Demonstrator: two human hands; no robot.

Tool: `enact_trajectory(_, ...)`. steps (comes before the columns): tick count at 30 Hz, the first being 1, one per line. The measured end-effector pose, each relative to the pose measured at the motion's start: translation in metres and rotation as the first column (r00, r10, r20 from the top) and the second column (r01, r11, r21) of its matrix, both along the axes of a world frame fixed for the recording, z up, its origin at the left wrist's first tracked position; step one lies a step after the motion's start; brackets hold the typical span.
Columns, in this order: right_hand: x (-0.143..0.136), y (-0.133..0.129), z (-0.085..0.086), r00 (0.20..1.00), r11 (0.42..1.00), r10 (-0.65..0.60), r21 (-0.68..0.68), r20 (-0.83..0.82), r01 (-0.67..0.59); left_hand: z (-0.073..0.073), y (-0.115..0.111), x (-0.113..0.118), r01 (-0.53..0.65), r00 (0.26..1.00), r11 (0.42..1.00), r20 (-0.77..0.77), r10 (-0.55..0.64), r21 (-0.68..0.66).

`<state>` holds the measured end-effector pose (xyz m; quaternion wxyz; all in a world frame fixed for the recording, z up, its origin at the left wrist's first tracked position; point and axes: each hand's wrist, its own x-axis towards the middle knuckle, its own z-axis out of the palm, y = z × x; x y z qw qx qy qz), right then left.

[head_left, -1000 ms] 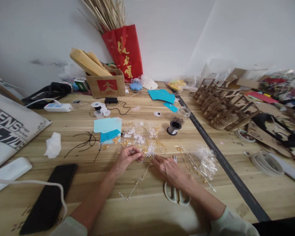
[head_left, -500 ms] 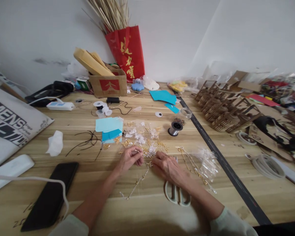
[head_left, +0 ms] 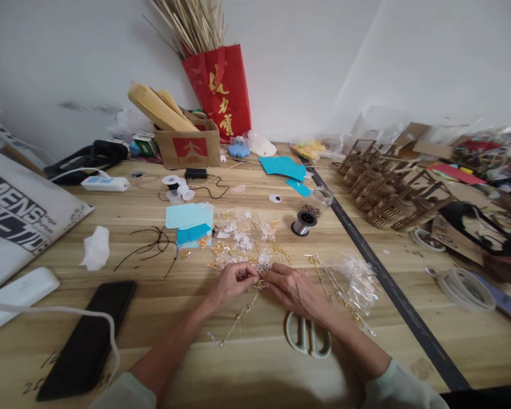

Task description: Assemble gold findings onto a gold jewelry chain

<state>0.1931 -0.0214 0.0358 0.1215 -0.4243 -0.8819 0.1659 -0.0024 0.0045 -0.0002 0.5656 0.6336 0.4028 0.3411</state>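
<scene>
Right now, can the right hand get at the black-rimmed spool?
Likely yes: the black-rimmed spool stands a little beyond the right hand, and nothing tall stands between them.

chain (head_left: 238,314): shiny metal | scissor handles (head_left: 303,334): smooth plastic | tabletop (head_left: 221,375): smooth wood | tissue (head_left: 96,250): matt paper

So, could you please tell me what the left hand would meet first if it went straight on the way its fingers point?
The left hand would probably meet the right hand first, though depth is unclear and the chain also lies close.
</scene>
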Motion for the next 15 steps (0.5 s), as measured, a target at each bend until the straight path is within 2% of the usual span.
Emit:
enact_trajectory(4, -0.0002, 0.0007, 0.0026, 0.999, 1.0, -0.021, 0.0, -0.024, 0.021, -0.0045, -0.0012, 0.0044, 0.03, 0.999, 1.0, -0.016, -0.03, 0.001)
enact_trajectory(9, 0.0027, 0.0034, 0.0022, 0.997, 0.998, -0.065, -0.014, -0.051, 0.064, -0.0027, -0.0024, 0.0065, 0.061, 0.998, 0.996, 0.038, -0.059, -0.068)
enact_trajectory(15, 0.0041, 0.0047, 0.001, 0.991, 0.995, -0.087, -0.05, -0.106, 0.083, -0.0033, -0.0011, 0.0046, 0.072, 0.993, 0.993, 0.095, -0.064, -0.09)
